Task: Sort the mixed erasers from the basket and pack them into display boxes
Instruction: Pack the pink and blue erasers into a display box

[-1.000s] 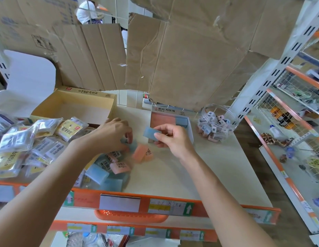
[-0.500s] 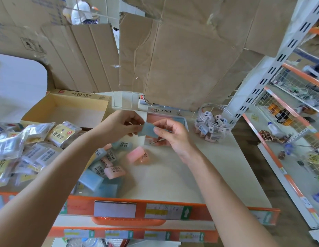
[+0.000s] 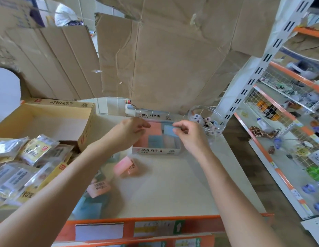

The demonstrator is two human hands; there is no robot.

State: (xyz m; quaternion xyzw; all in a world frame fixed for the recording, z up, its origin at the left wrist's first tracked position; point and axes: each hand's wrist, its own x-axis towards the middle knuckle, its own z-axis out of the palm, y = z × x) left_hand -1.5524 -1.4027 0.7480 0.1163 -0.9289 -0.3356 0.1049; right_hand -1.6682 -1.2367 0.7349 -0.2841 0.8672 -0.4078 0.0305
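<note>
Cardboard sheets [image 3: 173,59] hang across the back. Below them is a cream shelf [image 3: 173,184] with an orange front edge.

Left end: open yellow box [image 3: 57,129], nothing visible inside. Heap of foil packets [image 3: 35,150] just beside it.

Centre back: display box [image 3: 155,151], printed label on its front wall, top open. Pink and blue blocks lie flat inside and cover most of the floor that shows. Whether any gaps remain under the hands, cannot tell.

Clear jar [image 3: 191,113] stands just right of the display box and holds small wrapped pieces.

Left hand [image 3: 127,132] is over the left part of the display box with its fingers bent. Cannot tell whether it holds anything.

Right hand [image 3: 189,134] is over the right part of the box. Thumb and fingertips pinch a blue eraser [image 3: 169,130], which is above the packed row and not yet laid in.

Loose stock on the shelf near the left forearm: pink eraser [image 3: 124,166], a barcoded pink eraser [image 3: 99,188] and several blue erasers [image 3: 91,209].

Judgement: the display box is well filled and one piece is being placed. A fair pile is left to sort.
</note>
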